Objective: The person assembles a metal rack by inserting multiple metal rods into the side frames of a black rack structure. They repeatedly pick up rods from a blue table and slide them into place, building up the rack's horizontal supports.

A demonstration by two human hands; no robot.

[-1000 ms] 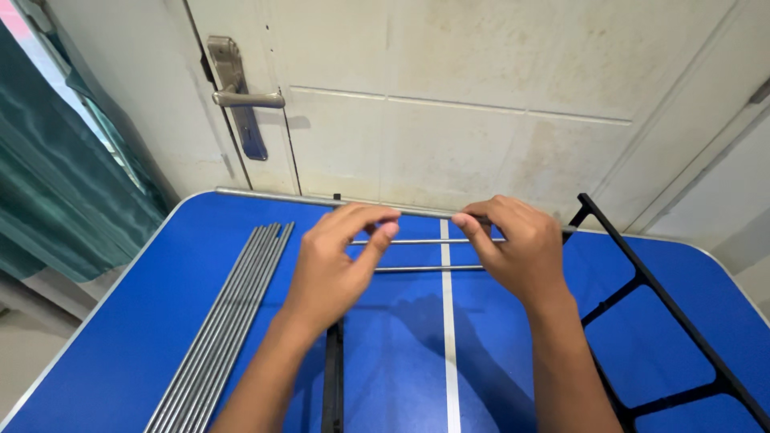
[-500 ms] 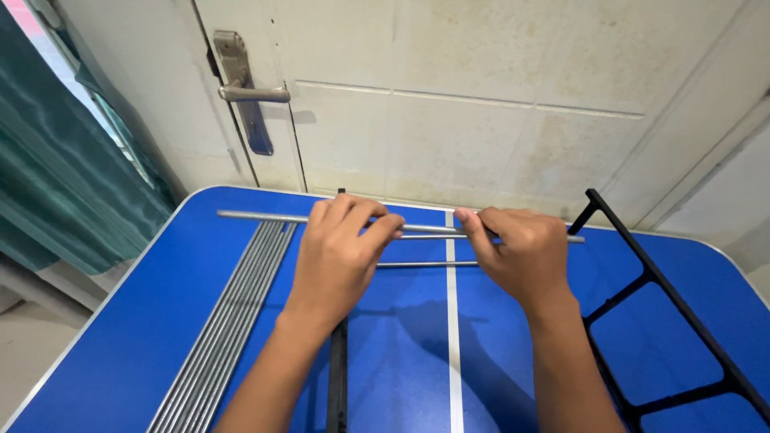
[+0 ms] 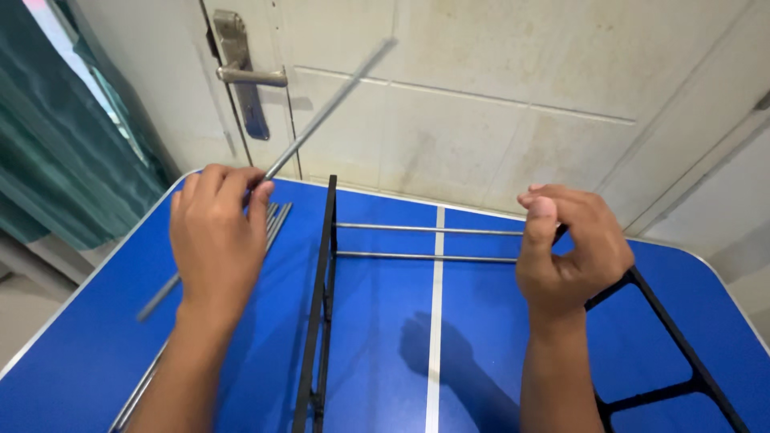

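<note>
Your left hand (image 3: 215,240) holds a grey metal rod (image 3: 329,104) in a closed grip, slanting up and away over the blue table (image 3: 385,353). Your right hand (image 3: 565,252) grasps the black frame (image 3: 325,297), two crossbars (image 3: 425,244) running leftward from its grip.

Smooth grey metal rods (image 3: 425,230) (faintly shiny) span matt black frames (image 3: 322,273) on a glossy blue tabletop (image 3: 385,321).

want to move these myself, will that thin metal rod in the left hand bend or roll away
The rod looks straight though held at one point by the left hand, so probably stiff. Thin and round, it would likely roll on the smooth table.
</note>
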